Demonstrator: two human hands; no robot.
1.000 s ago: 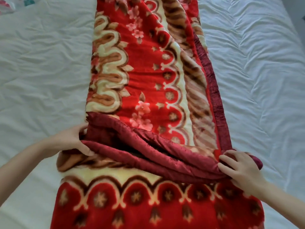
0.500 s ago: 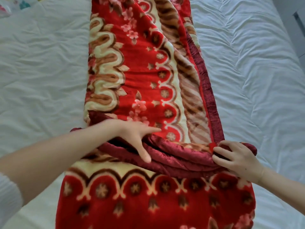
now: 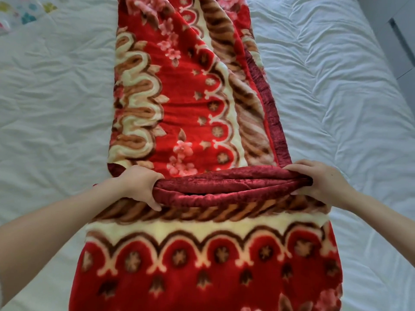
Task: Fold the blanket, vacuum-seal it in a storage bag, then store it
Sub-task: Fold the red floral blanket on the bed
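Observation:
A thick red blanket (image 3: pixel 179 90) with cream and brown scroll patterns lies as a long folded strip down the middle of the bed. Its dark red satin hem (image 3: pixel 226 187) runs crosswise between my hands, stacked in two or three layers over the nearer part of the blanket (image 3: pixel 202 265). My left hand (image 3: pixel 141 186) clasps the left end of that hem, fingers wrapped under it. My right hand (image 3: pixel 321 182) clasps the right end, fingers curled over the bunched hem.
A wrinkled white bedsheet (image 3: pixel 336 108) spreads on both sides of the blanket. A white cloth with coloured prints (image 3: pixel 27 14) lies at the far left corner. The bed's right edge and grey floor (image 3: pixel 399 37) show at the top right.
My left hand slid from the hem's middle back to its left end and closed on it. The hem now lies straighter and flatter. My right hand kept its hold.

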